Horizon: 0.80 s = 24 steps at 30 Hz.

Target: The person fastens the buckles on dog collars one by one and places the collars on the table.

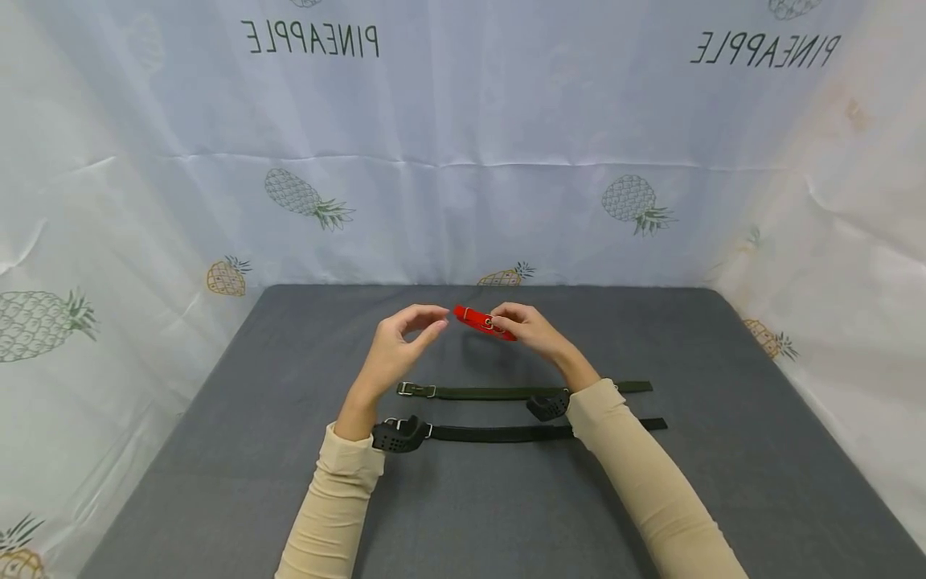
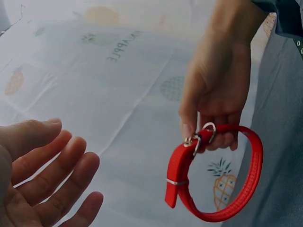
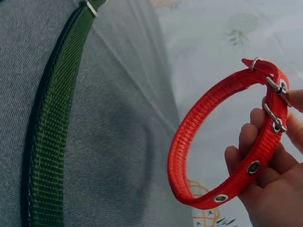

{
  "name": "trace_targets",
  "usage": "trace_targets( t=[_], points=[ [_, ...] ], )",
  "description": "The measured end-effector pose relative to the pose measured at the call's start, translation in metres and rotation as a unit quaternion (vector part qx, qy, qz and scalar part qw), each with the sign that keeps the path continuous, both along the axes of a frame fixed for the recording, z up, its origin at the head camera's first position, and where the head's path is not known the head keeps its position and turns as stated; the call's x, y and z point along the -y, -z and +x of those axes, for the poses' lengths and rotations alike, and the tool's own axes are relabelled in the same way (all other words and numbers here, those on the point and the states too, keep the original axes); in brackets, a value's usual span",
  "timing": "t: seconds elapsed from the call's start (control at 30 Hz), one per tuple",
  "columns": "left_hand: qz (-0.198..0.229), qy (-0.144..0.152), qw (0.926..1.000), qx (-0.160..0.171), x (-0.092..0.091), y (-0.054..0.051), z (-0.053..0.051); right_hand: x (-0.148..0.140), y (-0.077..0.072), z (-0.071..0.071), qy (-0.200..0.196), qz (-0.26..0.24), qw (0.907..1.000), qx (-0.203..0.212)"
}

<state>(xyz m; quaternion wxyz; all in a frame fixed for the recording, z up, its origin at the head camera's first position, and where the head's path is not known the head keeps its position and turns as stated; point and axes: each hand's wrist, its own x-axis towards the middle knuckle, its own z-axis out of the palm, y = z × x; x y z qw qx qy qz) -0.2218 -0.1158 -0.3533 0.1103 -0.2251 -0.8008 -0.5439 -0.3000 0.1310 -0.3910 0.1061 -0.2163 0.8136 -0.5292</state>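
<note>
A red collar (image 3: pixel 184 137), buckled into a loop with metal eyelets and a ring, hangs above the table. My right hand (image 1: pixel 530 328) pinches it near the buckle, thumb on one side and fingers on the other. In the left wrist view the strap's end (image 2: pixel 171 191) passes through a metal keeper. My left hand (image 1: pixel 394 346) is held up just left of the collar, its fingers apart and relaxed, touching nothing. Below the hands, a green collar (image 1: pixel 485 393) and a black collar (image 1: pixel 499 434) lie stretched out flat on the table, partly hidden by my right sleeve.
The grey table (image 1: pixel 239 450) reaches back to a white curtain (image 1: pixel 463 217) printed with pineapples, which also hangs at both sides. A black perforated wrist mount (image 1: pixel 401 434) sits at my left wrist, and another black mount (image 1: pixel 547 406) at my right.
</note>
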Motion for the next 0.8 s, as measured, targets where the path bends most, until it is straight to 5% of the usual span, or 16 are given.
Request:
trace_targets(
  t=[0.27, 0.8],
  points=[
    [0.007, 0.004, 1.0000, 0.004, -0.001, 0.001, -0.001, 0.011, 0.015, -0.009, 0.010, 0.046, 0.9960, -0.077],
    [0.007, 0.004, 0.9999, 0.009, 0.001, 0.000, -0.001, 0.033, 0.041, -0.012, 0.060, 0.120, 0.9835, -0.122]
  ],
)
